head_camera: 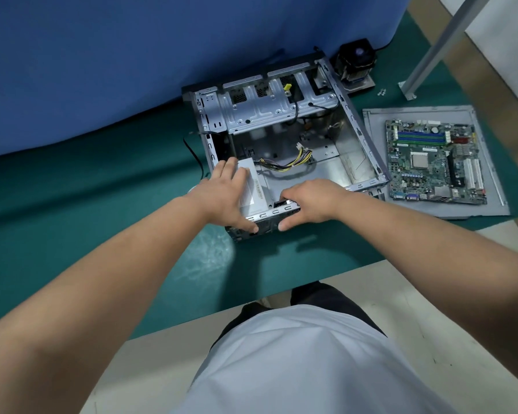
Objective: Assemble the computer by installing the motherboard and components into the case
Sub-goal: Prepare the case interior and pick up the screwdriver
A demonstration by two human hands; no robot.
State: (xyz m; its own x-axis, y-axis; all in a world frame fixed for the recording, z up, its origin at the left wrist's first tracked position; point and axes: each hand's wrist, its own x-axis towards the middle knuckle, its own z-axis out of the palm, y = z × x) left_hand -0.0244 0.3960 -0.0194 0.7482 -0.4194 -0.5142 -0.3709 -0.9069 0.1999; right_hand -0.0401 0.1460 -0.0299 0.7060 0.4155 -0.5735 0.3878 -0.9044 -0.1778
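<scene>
Both arms reach out nearly straight to the open case (pixel 281 138) on the green worktop (pixel 102 219) — the left hand (pixel 225 194) lies flat, fingers straight, on the power supply (pixel 251 189), thumb over the case's near wall. The right hand (pixel 310 201) curls over that wall's rim, gripping it. Well right, toward the worktop's right edge, the motherboard (pixel 434 162) lies on a grey panel (pixel 491 204) — outside the case.

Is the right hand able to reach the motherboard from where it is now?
Probably yes. The right hand grips the near rim of the case; the motherboard lies uncovered on the grey panel just right of it, with only the case's low side wall between.
</scene>
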